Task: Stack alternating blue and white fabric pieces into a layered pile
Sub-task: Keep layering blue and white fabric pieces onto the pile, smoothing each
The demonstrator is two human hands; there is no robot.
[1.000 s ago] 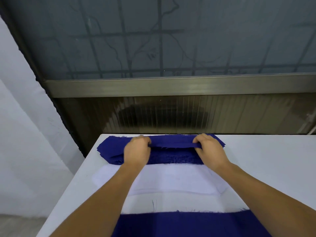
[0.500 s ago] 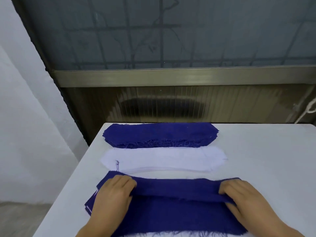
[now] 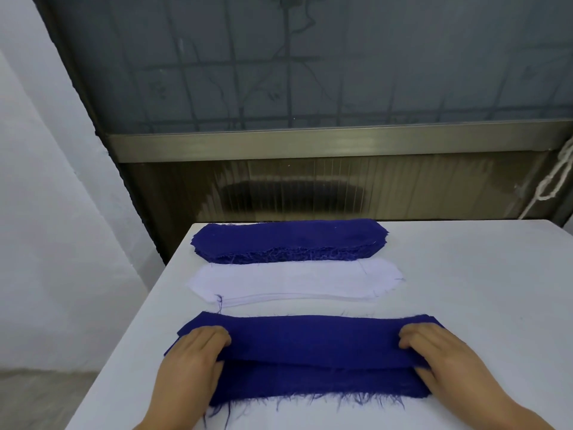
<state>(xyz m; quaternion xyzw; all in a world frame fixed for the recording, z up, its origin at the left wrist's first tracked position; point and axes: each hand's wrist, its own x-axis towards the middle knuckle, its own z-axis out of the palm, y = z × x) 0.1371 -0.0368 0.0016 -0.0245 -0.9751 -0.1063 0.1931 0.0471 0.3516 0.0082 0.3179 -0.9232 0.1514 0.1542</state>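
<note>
Head view: your left hand (image 3: 192,361) grips the left end of the top blue piece (image 3: 313,339), fingers curled over its edge. Your right hand (image 3: 440,358) does the same at the right end, thumb under, fingers on top. The piece is stretched between both hands and lies on the near pile (image 3: 319,386), whose frayed front edge shows blue threads over white below. The piece's near edge sits short of the pile's front edge, so a strip of the blue layer under it is exposed.

Behind it, apart from the near pile, sits the white stack (image 3: 294,282). Just behind that, touching or nearly so, is the blue stack (image 3: 288,240) at the far edge of the white table (image 3: 480,290).

A window with a metal sill (image 3: 310,144) is behind the table. A white rope (image 3: 558,178) hangs at right.
</note>
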